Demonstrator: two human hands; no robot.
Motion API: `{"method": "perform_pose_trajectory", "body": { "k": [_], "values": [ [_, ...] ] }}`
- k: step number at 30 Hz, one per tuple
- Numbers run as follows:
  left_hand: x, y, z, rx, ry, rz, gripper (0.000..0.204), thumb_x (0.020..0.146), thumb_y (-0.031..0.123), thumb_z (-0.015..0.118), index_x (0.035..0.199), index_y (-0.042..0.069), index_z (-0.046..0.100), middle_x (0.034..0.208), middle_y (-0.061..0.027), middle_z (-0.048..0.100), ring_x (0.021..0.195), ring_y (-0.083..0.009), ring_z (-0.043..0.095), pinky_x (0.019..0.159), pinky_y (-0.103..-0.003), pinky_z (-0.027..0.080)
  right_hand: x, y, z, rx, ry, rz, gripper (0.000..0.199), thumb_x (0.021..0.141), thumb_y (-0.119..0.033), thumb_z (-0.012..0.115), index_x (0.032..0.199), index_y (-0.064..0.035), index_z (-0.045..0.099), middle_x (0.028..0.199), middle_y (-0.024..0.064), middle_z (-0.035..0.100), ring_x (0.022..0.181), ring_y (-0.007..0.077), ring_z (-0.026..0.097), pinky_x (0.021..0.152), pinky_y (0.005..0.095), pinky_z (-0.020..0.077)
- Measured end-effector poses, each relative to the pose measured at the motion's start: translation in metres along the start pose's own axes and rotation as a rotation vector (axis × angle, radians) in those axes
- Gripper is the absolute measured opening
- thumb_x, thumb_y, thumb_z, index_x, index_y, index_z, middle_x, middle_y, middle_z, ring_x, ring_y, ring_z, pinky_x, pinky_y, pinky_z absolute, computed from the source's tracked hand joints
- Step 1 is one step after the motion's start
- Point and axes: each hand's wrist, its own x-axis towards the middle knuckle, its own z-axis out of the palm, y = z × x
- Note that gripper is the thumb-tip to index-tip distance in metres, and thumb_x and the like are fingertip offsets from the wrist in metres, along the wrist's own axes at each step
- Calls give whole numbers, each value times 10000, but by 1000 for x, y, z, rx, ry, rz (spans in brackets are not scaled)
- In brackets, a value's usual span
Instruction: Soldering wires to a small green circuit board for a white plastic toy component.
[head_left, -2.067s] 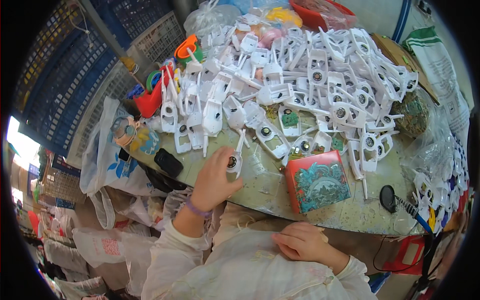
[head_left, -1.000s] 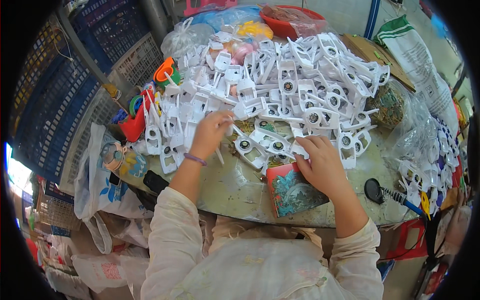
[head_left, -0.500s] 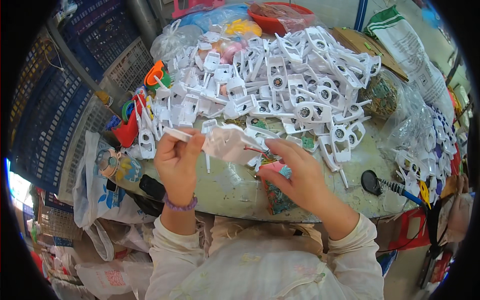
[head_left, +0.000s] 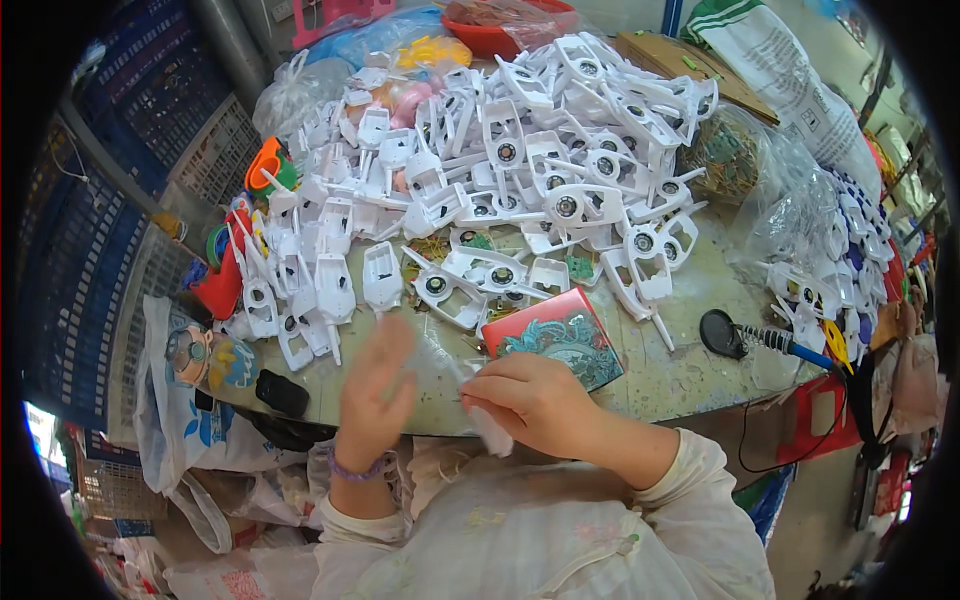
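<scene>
My right hand (head_left: 530, 398) is closed in a pinch near the front edge of the table. A white piece (head_left: 492, 430) hangs below its fingers; the hand hides most of it, so its kind does not show. Left of it is my left hand (head_left: 377, 385), raised and smeared by motion, with a purple bracelet at the wrist. Beyond the left hand lies a white plastic housing (head_left: 382, 277), hollow side up. A red box (head_left: 555, 338) with a teal ornamental pattern lies just past my right hand.
A big heap of white plastic housings (head_left: 560, 150), many with round black speakers, covers the far table. A soldering iron (head_left: 780, 345) lies at the right beside a black round pad (head_left: 722, 333). A black case (head_left: 282, 393) sits near the left edge, by a bottle (head_left: 232, 370).
Both hands have come down and nearer to my body. My left hand has let go of the white housing it held up. The red box is now uncovered, and the view has shifted.
</scene>
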Motion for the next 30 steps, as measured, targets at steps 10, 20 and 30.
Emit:
{"method": "perform_pose_trajectory", "body": {
  "k": [10,20,30],
  "values": [
    [-14,20,42,-442,-68,-93,187,795,21,682,980,35,707,935,-96,697,875,-225,659,847,-342,483,-4,-1,-4,58,62,71,136,758,-67,719,883,-49,666,782,75,627,710,250,618,600,345,481],
    [-16,27,41,-519,43,-307,134,814,-5,679,946,6,704,803,-55,668,741,-108,613,686,-244,480,-3,18,-45,-253,207,176,156,780,-109,704,925,-65,668,842,101,661,753,287,629,664,373,500],
    [-20,7,50,-628,204,-299,71,852,11,646,920,-7,648,826,-40,653,742,-101,602,694,-232,475,0,114,-122,-670,-16,743,148,775,-147,659,894,-61,676,958,128,662,910,324,622,787,427,489]
  ]
}}
